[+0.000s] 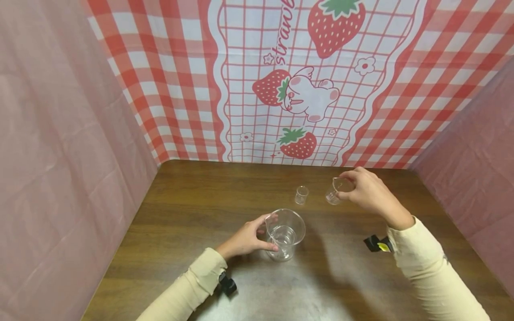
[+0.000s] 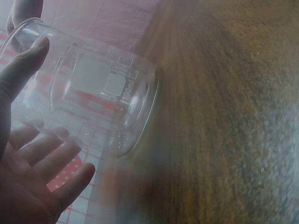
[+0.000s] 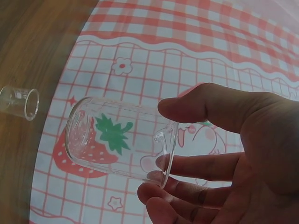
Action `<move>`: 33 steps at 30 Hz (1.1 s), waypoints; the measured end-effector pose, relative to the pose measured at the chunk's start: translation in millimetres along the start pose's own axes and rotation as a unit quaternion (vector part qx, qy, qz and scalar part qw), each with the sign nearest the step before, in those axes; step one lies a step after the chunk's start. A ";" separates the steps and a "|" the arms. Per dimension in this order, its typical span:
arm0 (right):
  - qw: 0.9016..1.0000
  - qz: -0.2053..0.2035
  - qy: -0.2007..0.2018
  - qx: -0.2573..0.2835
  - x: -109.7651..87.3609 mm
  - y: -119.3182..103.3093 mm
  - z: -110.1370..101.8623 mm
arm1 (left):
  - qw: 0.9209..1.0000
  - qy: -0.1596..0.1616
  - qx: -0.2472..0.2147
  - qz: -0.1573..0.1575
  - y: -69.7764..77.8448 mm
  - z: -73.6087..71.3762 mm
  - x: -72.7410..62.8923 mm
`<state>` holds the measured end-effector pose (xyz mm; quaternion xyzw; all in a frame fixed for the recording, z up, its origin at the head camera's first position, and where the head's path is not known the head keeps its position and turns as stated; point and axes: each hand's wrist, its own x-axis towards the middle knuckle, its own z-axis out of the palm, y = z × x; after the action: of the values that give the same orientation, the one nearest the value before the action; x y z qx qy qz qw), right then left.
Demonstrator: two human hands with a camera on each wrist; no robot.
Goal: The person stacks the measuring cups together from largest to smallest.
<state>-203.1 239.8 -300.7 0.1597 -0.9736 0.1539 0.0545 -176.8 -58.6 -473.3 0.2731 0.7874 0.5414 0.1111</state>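
A large clear glass beaker (image 1: 285,236) with a spout stands at the middle of the table. My left hand (image 1: 250,236) holds its left side, thumb at the front and fingers toward the back. In the left wrist view, white markings show on the large beaker (image 2: 107,88). My right hand (image 1: 367,191), farther back and to the right, pinches a smaller glass beaker (image 1: 332,196) near its rim between thumb and fingers. That beaker (image 3: 117,140) looks see-through in the right wrist view. A still smaller beaker (image 1: 301,196) stands left of it, apart from both hands.
The brown wooden table (image 1: 180,214) ends at a red-checked strawberry cloth (image 1: 192,89) behind. Pink curtains (image 1: 72,156) hang on both sides. Black wrist mounts (image 1: 228,285) sit at both cuffs.
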 end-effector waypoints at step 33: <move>0.999 -0.050 0.001 0.021 -2.9 -26.8 -5.2 | 1.000 -0.001 0.001 -0.001 0.4 -0.8 -0.2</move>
<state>-191.4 218.1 -288.7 0.2088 -0.9609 0.1718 0.0597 -176.8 -59.2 -472.7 0.2728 0.7884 0.5400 0.1119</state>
